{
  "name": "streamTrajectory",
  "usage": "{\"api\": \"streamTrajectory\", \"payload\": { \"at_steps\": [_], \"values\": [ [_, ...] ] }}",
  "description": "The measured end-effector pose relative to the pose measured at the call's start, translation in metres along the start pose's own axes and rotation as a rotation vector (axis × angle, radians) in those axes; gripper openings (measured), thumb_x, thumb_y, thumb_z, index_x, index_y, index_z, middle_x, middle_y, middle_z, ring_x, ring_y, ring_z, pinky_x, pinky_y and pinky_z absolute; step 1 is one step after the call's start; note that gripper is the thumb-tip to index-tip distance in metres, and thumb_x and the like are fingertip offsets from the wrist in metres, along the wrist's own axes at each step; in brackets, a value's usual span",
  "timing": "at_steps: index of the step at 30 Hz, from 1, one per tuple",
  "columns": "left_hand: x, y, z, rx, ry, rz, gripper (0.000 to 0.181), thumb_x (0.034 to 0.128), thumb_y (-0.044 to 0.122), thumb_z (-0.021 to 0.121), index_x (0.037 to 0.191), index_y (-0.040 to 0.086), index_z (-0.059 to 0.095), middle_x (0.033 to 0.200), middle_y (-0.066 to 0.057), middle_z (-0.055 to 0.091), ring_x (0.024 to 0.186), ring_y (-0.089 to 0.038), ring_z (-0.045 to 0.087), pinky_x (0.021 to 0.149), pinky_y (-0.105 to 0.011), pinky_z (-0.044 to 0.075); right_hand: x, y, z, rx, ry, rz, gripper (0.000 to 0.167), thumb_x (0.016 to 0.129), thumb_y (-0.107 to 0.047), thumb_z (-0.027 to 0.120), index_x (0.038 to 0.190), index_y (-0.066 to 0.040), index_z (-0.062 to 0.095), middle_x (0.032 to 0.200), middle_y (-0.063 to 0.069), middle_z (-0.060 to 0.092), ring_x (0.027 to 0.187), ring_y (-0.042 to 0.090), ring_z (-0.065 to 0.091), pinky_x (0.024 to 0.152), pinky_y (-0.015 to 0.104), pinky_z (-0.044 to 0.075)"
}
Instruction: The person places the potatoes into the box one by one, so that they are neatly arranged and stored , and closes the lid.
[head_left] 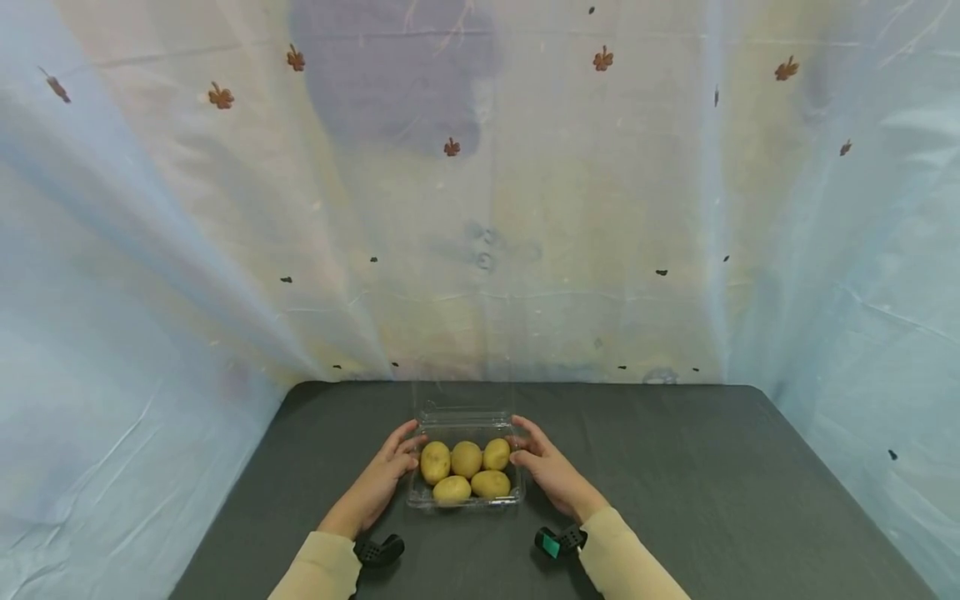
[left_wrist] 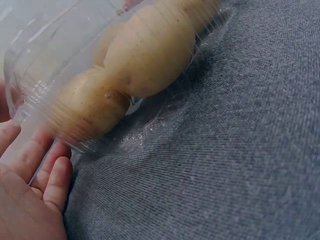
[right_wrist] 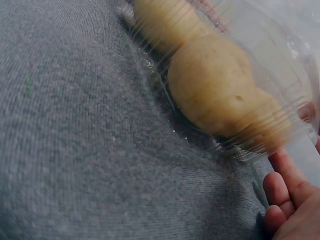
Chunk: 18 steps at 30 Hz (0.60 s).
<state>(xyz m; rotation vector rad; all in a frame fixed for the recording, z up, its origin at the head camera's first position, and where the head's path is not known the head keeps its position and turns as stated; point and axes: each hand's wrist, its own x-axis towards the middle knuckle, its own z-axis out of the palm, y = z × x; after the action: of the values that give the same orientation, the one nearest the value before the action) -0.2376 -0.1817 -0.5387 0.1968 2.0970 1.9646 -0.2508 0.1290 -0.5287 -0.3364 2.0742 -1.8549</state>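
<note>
A clear plastic clamshell box [head_left: 465,502] rests on the dark table, with its transparent lid standing up at the back. Inside lie several yellow potatoes [head_left: 467,459], in two rows. My left hand [head_left: 377,482] is at the box's left side, its extended fingers and thumb spread against the wall. At the opposite side my right hand [head_left: 557,477] does the same, fingertips by the rim. The left wrist view shows potatoes [left_wrist: 150,50] through the ribbed plastic, with the left fingers [left_wrist: 57,182] by its lower corner. Loosely bent right fingers [right_wrist: 276,187] touch the box's other end.
The dark grey table [head_left: 660,475] extends on both sides of the box. A patterned plastic curtain [head_left: 525,208] hangs behind the table and along both sides. Each wrist wears a black band [head_left: 381,550], near the table's front.
</note>
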Motion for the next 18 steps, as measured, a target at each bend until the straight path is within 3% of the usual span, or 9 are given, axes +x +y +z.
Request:
{"api": "streamTrajectory", "payload": {
  "at_steps": [9,18],
  "values": [
    [-0.0008,-0.0016,0.0001,-0.011,-0.009,0.017,0.07,0.0987,0.009,0.047,0.153,0.038,0.014,0.153,-0.008,0.032,0.135,-0.034,0.034,0.109,-0.056,0.028,-0.0005,0.0018,0.001,0.012,0.01,0.004,0.057,0.101,-0.016,0.051,0.151,-0.028,0.026,0.149,0.013,0.037,0.128,0.029,0.044,0.105,0.058,0.031],
    [-0.0008,0.0003,0.0007,0.005,0.008,0.021,0.067,0.0978,0.008,0.046,0.154,0.029,0.017,0.153,-0.009,0.033,0.133,-0.033,0.037,0.105,-0.054,0.032,0.0002,0.0021,-0.0005,0.023,-0.001,-0.007,0.058,0.101,-0.019,0.052,0.152,-0.025,0.025,0.149,0.015,0.035,0.128,0.03,0.043,0.106,0.058,0.031]
  ]
}}
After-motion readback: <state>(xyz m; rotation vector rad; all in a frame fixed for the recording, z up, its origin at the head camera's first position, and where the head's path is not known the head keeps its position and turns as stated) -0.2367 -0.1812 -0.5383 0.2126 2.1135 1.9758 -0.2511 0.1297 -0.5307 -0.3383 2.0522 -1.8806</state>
